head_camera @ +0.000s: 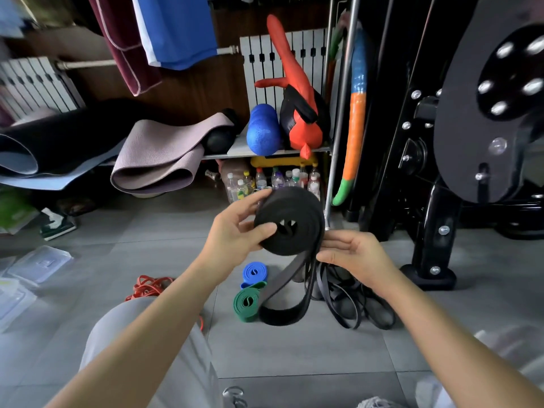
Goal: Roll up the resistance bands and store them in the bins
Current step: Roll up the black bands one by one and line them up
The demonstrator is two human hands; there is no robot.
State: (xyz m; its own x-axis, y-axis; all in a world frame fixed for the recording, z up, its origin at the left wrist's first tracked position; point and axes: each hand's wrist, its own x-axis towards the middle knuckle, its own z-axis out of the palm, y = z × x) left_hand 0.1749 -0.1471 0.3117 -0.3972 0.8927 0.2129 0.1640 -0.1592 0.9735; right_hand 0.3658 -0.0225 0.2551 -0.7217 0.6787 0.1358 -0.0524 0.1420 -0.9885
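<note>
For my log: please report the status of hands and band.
Left hand grips black band roll. Right hand, fingers straight, touches its loose tail. Blue roll and green roll on floor; nothing blocks.

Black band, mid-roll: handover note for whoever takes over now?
Hands: left hand grips the black roll; right hand, fingers straight, steadies its loose tail.
Done: blue roll and green roll lie on the floor.
Left: finish this roll, roll the thin black bands and the red bands, then bin everything; clear bins sit far left.
</note>
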